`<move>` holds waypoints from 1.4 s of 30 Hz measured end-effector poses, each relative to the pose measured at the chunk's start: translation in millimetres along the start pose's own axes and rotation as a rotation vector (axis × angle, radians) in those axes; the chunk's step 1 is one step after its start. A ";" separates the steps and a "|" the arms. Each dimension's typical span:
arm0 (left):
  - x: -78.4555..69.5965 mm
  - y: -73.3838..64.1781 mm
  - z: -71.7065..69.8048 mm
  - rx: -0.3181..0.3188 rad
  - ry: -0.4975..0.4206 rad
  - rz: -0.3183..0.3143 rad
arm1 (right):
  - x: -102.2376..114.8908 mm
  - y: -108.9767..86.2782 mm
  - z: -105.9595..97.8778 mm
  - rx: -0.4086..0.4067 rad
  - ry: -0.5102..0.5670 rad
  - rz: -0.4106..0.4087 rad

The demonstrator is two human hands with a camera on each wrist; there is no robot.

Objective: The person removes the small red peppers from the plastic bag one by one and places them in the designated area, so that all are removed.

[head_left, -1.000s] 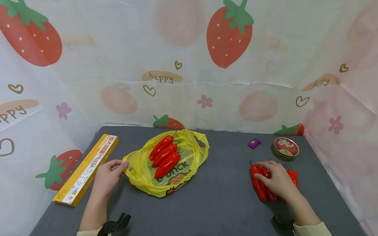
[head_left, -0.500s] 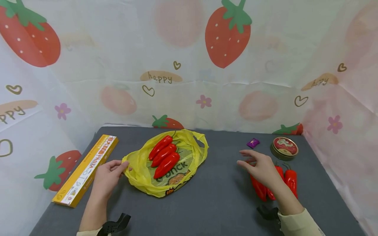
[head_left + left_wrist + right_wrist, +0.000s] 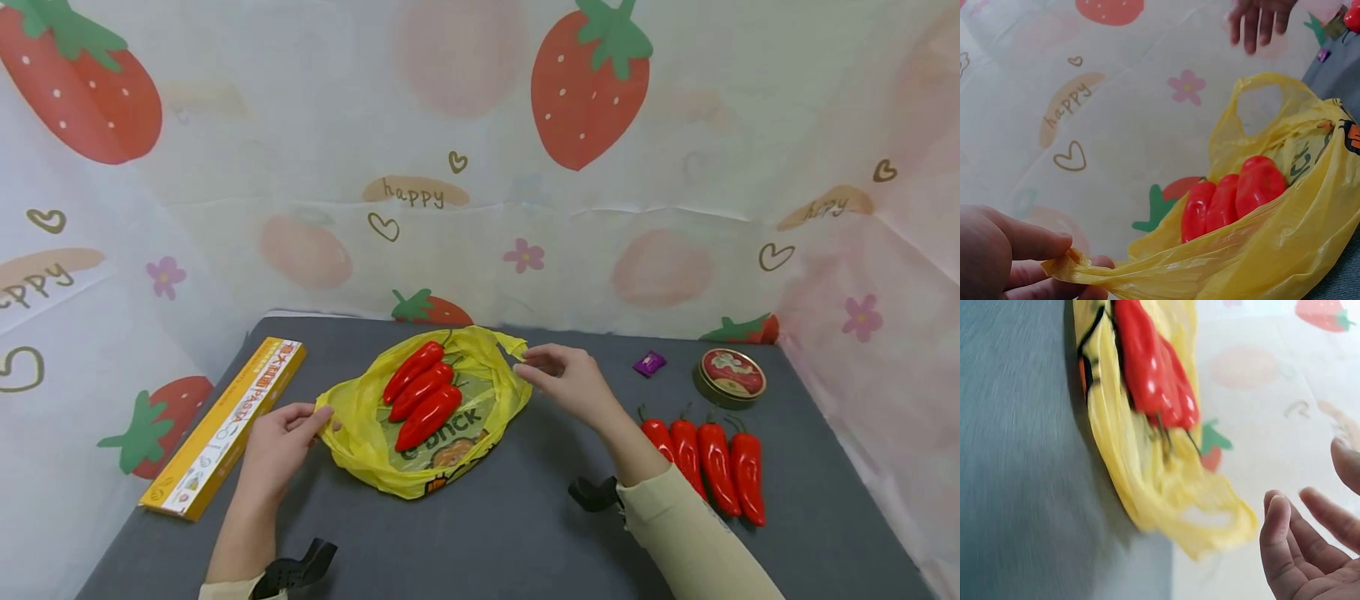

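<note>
A yellow plastic bag (image 3: 358,446) lies spread out on the dark table, with three red chili peppers (image 3: 427,417) on its inner side. My left hand (image 3: 273,450) pinches the bag's left edge between thumb and fingers; the left wrist view shows the gathered yellow plastic (image 3: 1069,267) there. At the bag's far right handle, my right hand (image 3: 573,383) hovers with fingers loosely bent. In the right wrist view its fingers (image 3: 1277,519) stand apart from the yellow handle (image 3: 1244,519) and hold nothing. Several more red peppers (image 3: 717,471) lie in a row at the right, partly behind my right forearm.
Left of the bag lies a long yellow and white pasta box (image 3: 225,429). A small purple-wrapped candy (image 3: 649,363) and a round red-lidded tin (image 3: 729,377) sit at the back right. A strawberry-print cloth (image 3: 480,167) hangs behind the table (image 3: 480,542).
My right hand has left the row of peppers and moved left to the bag's handle. More peppers on the right are now uncovered. My left hand has stayed at the bag's edge.
</note>
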State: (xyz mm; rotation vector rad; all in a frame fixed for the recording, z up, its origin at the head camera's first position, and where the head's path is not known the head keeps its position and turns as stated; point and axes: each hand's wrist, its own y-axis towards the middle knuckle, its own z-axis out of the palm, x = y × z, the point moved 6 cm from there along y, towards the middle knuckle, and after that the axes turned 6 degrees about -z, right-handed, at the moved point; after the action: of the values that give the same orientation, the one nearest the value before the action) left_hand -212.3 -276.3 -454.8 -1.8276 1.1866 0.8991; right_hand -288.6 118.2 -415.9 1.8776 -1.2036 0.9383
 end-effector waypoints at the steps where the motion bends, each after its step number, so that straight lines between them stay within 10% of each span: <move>1: -0.4 0.2 0.6 0.000 -0.003 0.000 | -1.3 4.5 6.0 0.007 0.036 0.022; 19: -2.3 -4.0 -3.9 -0.005 0.035 -0.006 | -31.3 53.4 106.1 0.207 0.061 0.427; 37: -0.4 -3.1 -5.3 0.003 0.021 -0.010 | -28.5 52.9 126.7 0.175 -0.068 0.336; 42: -0.7 -3.7 -6.2 0.011 0.012 -0.016 | -27.5 52.2 131.3 0.185 0.086 0.356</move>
State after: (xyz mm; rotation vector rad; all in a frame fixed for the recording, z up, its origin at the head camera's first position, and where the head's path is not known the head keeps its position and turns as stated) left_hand -208.1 -280.4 -450.5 -1.8337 1.1802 0.8724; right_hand -319.6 1.5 -494.3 1.7713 -1.4695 1.3478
